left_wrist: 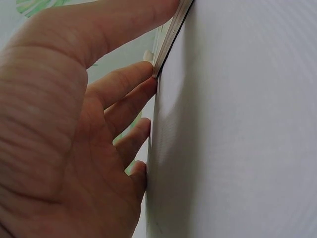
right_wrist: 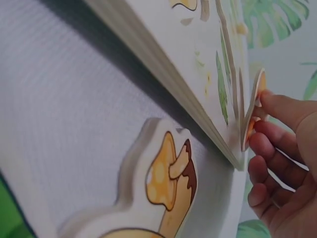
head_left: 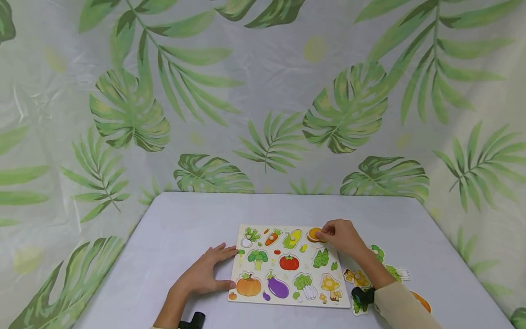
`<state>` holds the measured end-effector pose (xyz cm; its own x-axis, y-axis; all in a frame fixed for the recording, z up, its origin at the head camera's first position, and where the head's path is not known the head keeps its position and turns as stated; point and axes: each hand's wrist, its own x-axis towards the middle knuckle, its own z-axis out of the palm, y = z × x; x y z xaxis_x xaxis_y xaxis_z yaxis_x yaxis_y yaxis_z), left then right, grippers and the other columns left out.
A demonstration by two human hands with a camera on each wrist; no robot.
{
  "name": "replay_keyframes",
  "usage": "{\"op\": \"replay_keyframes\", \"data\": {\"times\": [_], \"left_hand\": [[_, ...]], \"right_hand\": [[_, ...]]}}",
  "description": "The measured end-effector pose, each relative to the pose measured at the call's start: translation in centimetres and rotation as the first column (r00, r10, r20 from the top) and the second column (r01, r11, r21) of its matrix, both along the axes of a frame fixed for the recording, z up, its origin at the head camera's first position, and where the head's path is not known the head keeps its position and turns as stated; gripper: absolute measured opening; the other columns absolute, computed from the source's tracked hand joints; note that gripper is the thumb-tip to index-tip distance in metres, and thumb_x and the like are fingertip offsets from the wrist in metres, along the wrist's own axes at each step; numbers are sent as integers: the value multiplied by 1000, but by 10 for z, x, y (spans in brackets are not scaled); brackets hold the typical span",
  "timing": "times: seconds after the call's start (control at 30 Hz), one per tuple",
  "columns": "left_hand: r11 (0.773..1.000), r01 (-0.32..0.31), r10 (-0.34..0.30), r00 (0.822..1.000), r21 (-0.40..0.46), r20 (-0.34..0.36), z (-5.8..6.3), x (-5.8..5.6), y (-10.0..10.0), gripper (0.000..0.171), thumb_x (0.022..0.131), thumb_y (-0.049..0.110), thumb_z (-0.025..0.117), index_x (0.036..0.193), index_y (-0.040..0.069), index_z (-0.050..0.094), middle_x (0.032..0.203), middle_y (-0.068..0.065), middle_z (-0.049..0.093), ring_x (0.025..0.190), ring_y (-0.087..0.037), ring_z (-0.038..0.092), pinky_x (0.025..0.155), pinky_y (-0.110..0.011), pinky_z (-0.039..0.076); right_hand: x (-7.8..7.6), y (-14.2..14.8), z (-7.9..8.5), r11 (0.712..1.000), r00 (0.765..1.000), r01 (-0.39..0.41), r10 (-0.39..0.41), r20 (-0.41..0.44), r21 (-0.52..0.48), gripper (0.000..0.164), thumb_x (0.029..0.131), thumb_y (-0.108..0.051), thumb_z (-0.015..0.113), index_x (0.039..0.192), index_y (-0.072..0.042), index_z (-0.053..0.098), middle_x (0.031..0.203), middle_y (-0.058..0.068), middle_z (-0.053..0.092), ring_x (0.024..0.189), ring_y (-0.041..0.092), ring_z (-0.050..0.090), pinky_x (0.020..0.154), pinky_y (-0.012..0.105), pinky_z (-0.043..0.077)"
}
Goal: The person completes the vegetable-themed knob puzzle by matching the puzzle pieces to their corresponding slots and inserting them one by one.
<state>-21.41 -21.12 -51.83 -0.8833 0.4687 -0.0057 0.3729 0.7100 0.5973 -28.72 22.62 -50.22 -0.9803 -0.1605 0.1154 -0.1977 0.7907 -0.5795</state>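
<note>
The right hand (head_left: 340, 235) is pinching the orange piece (head_left: 314, 234) between thumb and forefinger at the board's upper right corner, its other fingers curling loosely; the right wrist view is showing the piece nearly edge-on, and whether it is touching the board (head_left: 306, 262) cannot be told. The left hand (head_left: 205, 272) is clutching nothing: its fingers are spreading and its tips are resting against the board's left edge, which should be enough to stop sliding. The step looks like seating the piece in a spot that the fingers are partly hiding. Good work here would mean holding the piece lightly by its rim, keeping it level with the board, and turning it a little until its outline is agreeing with the printed shape, before pressing the middle down with one flat fingertip. Forcing a corner while the piece is tilting could jam it or swing the board, so the left hand should be bracing whenever the right is pushing. The mushroom piece (head_left: 357, 278) is lying on the counter (head_left: 213, 210) under the right forearm, where a dropping sleeve could be nudging it.
</note>
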Motion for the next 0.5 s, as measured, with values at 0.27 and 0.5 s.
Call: {"op": "replay_keyframes", "data": {"times": [0.27,0.5], "left_hand": [[1000,-9,9,1000,-7,4,1,2,0,86,77,51,84,151,21,54,159,1,49,157,-34,29,129,-62,17],[1000,-23,23,1000,-12,11,1,1,1,86,77,52,84,152,22,53,159,2,49,157,-33,29,128,-62,18]], "right_hand": [[0,-3,-5,1000,1000,-27,27,-8,13,19,92,-32,78,83,-16,75,75,-4,65,69,12,53,61,27,45],[-2,-5,-6,999,1000,-27,28,-8,21,20,92,-31,79,81,-16,72,73,-3,63,68,13,52,60,27,44]]}}
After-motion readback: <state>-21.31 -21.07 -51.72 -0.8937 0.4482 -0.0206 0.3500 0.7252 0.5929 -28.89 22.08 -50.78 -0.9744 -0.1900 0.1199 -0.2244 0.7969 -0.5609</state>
